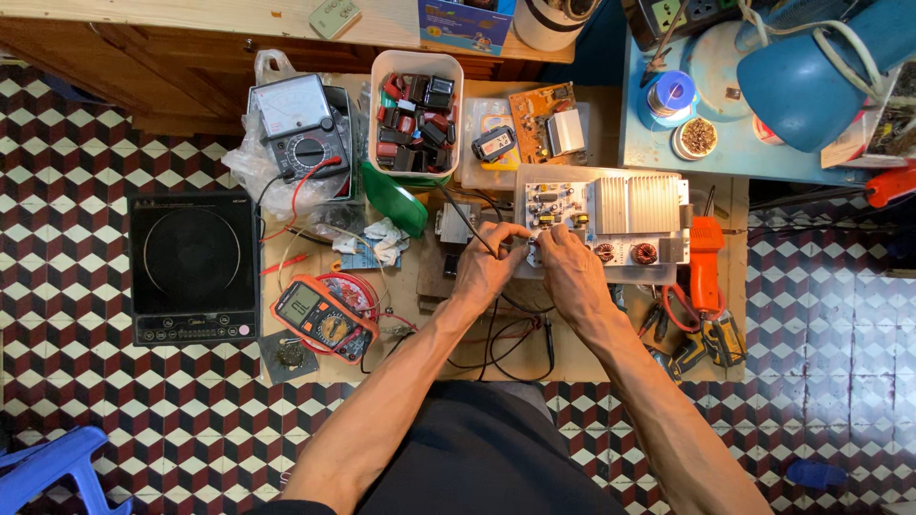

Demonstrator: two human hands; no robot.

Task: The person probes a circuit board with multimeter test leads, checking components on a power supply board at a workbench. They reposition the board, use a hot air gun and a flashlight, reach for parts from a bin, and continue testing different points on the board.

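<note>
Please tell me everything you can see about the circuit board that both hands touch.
The circuit board lies flat on the low wooden table. It is pale, with small parts at its left, a ribbed silver heat sink in the middle and two copper coils at its near edge. The left hand and right hand touch its near left corner.

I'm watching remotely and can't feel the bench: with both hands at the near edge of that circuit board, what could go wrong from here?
1. The left hand holds a black probe at the circuit board, right beside the right hand; a slip could bridge neighbouring contacts.
2. Black leads loop under both wrists; a forearm could snag them and tug the orange multimeter.
3. The orange tool lies close beside the board and could get knocked.
</note>
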